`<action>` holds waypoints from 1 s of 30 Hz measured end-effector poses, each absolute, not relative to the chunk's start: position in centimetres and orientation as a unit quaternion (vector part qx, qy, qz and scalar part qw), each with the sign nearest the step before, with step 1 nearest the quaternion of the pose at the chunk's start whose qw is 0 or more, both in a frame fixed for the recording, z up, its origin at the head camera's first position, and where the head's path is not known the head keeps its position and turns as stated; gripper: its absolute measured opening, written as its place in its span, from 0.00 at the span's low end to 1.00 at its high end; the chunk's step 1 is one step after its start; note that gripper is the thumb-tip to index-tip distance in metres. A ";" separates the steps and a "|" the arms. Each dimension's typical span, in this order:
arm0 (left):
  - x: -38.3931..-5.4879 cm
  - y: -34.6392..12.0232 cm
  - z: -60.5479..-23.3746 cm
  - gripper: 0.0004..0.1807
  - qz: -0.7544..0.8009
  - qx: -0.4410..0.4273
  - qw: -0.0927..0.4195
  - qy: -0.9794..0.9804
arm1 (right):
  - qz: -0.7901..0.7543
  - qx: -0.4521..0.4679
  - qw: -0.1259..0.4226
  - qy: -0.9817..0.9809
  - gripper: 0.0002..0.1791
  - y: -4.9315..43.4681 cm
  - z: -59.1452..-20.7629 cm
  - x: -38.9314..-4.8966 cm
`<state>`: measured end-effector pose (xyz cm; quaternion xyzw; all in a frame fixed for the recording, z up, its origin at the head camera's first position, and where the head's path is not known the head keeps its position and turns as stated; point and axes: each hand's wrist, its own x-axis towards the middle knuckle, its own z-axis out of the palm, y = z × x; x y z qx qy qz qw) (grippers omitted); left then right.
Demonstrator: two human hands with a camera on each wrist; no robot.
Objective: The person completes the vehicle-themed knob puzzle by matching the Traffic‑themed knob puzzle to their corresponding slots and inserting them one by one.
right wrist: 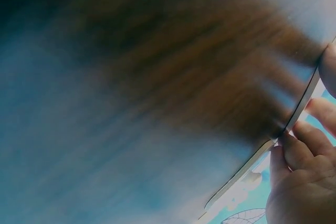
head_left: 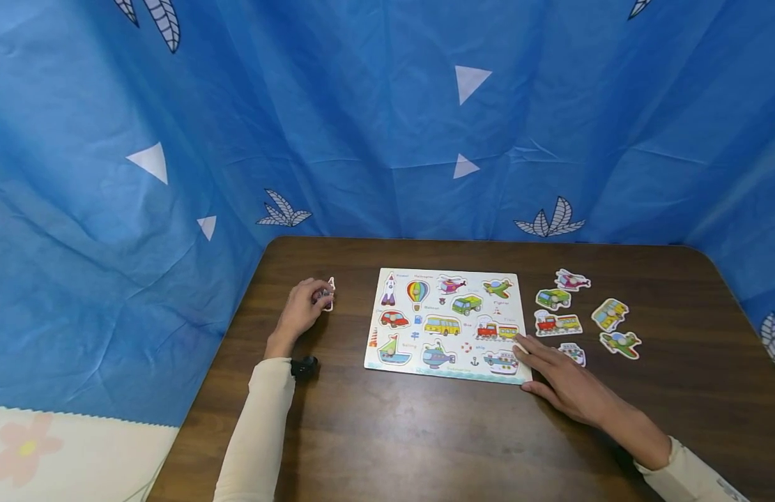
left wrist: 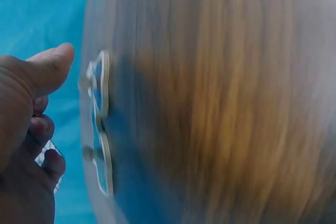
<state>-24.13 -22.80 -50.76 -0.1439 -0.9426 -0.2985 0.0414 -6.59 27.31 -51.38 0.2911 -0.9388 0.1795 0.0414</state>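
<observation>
The left hand (head_left: 304,307) is over small wooden puzzle pieces (head_left: 330,283) at the table's left side, hiding most of them. In the left wrist view, two pieces with knobs (left wrist: 106,82) lie on the table beside the thumb (left wrist: 52,66), which stands apart from them. The other fingers (left wrist: 42,129) are loosely bent. The right hand (head_left: 566,383) rests its extended fingers on the right edge of a pale puzzle board (head_left: 408,378) printed with vehicles. In the right wrist view its fingertips (right wrist: 296,150) meet the board's edge.
Right of the board lie loose pieces: a helicopter (head_left: 572,279), a green truck (head_left: 553,299), a train (head_left: 557,323), a bus (head_left: 610,314), an airplane (head_left: 620,344) and a ship (head_left: 573,353). A blue curtain (head_left: 387,139) hangs behind the brown table (head_left: 400,439).
</observation>
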 end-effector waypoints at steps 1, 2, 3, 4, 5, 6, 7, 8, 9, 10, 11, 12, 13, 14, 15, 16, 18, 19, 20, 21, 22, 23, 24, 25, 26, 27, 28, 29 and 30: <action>-24.2 -23.1 -50.8 0.07 -0.298 -0.137 0.044 -0.944 | 0.179 0.291 0.041 -0.939 0.34 27.3 -51.4 -6.6; -24.3 -23.3 -50.7 0.07 -0.298 -0.131 0.047 -0.944 | 0.178 0.291 0.041 -0.939 0.34 27.3 -51.4 -6.6; -24.4 -23.4 -50.8 0.07 -0.297 -0.127 0.051 -0.945 | 0.178 0.290 0.040 -0.939 0.34 27.3 -51.4 -6.6; -24.5 -23.6 -50.9 0.07 -0.295 -0.124 0.054 -0.946 | 0.175 0.287 0.038 -0.941 0.34 27.3 -51.4 -6.6; -24.6 -23.6 -50.9 0.06 -0.293 -0.122 0.056 -0.947 | 0.174 0.286 0.038 -0.941 0.34 27.3 -51.4 -6.6; -24.7 -23.7 -51.0 0.06 -0.291 -0.122 0.059 -0.947 | 0.174 0.285 0.037 -0.942 0.34 27.3 -51.4 -6.6; -24.7 -23.7 -51.0 0.06 -0.292 -0.120 0.060 -0.947 | 0.174 0.284 0.037 -0.942 0.34 27.3 -51.4 -6.6; -24.8 -23.7 -51.1 0.06 -0.293 -0.118 0.060 -0.947 | 0.174 0.284 0.038 -0.942 0.34 27.3 -51.4 -6.6; -24.8 -23.7 -51.2 0.06 -0.293 -0.117 0.060 -0.947 | 0.173 0.284 0.038 -0.942 0.34 27.3 -51.4 -6.6; -24.8 -23.7 -51.2 0.06 -0.292 -0.115 0.059 -0.948 | 0.173 0.284 0.038 -0.942 0.34 27.3 -51.3 -6.6; -24.8 -23.8 -51.3 0.06 -0.291 -0.115 0.060 -0.948 | 0.176 0.286 0.038 -0.941 0.34 27.3 -51.3 -6.6; -24.9 -23.8 -51.3 0.06 -0.291 -0.114 0.059 -0.948 | 0.176 0.286 0.037 -0.941 0.34 27.2 -51.3 -6.6; -24.9 -23.8 -51.4 0.06 -0.292 -0.112 0.058 -0.948 | 0.177 0.285 0.036 -0.941 0.34 27.2 -51.3 -6.6; -25.0 -23.8 -51.4 0.06 -0.290 -0.111 0.057 -0.949 | 0.176 0.285 0.035 -0.942 0.34 27.2 -51.3 -6.6; -25.0 -23.8 -51.4 0.07 -0.289 -0.110 0.057 -0.949 | 0.176 0.284 0.033 -0.942 0.34 27.2 -51.3 -6.6; -25.1 -23.8 -51.5 0.07 -0.289 -0.108 0.055 -0.950 | 0.176 0.284 0.032 -0.942 0.34 27.2 -51.3 -6.6; -25.1 -23.8 -51.5 0.07 -0.292 -0.106 0.052 -0.949 | 0.176 0.283 0.032 -0.942 0.34 27.2 -51.2 -6.6; -25.2 -23.8 -51.5 0.07 -0.291 -0.107 0.051 -0.949 | 0.176 0.283 0.031 -0.942 0.34 27.2 -51.2 -6.6; -25.2 -23.8 -51.6 0.08 -0.289 -0.107 0.050 -0.950 | 0.177 0.283 0.031 -0.942 0.34 27.1 -51.2 -6.6; -25.2 -23.8 -51.6 0.08 -0.288 -0.106 0.049 -0.950 | 0.178 0.283 0.030 -0.942 0.34 27.1 -51.2 -6.6; -25.2 -23.8 -51.6 0.08 -0.288 -0.104 0.046 -0.951 | 0.179 0.284 0.030 -0.942 0.34 27.1 -51.2 -6.7; -25.2 -23.8 -51.6 0.08 -0.288 -0.104 0.045 -0.951 | 0.178 0.284 0.031 -0.942 0.34 27.1 -51.2 -6.7; -25.2 -23.7 -51.7 0.07 -0.287 -0.105 0.044 -0.951 | 0.177 0.284 0.032 -0.942 0.34 27.1 -51.2 -6.7; -25.1 -23.7 -51.7 0.07 -0.287 -0.105 0.044 -0.951 | 0.176 0.285 0.034 -0.942 0.34 27.1 -51.2 -6.6; -25.1 -23.6 -51.7 0.07 -0.287 -0.105 0.045 -0.951 | 0.174 0.284 0.035 -0.942 0.34 27.1 -51.2 -6.6; -25.1 -23.5 -51.7 0.07 -0.289 -0.107 0.045 -0.950 | 0.171 0.284 0.037 -0.943 0.34 27.1 -51.2 -6.6; -25.0 -23.4 -51.8 0.07 -0.290 -0.109 0.046 -0.950 | 0.170 0.285 0.039 -0.943 0.34 27.1 -51.2 -6.6; -25.0 -23.4 -51.8 0.07 -0.292 -0.112 0.049 -0.949 | 0.169 0.285 0.040 -0.943 0.34 27.1 -51.3 -6.6; -25.0 -23.3 -51.9 0.07 -0.293 -0.115 0.051 -0.948 | 0.169 0.285 0.040 -0.943 0.34 27.1 -51.3 -6.6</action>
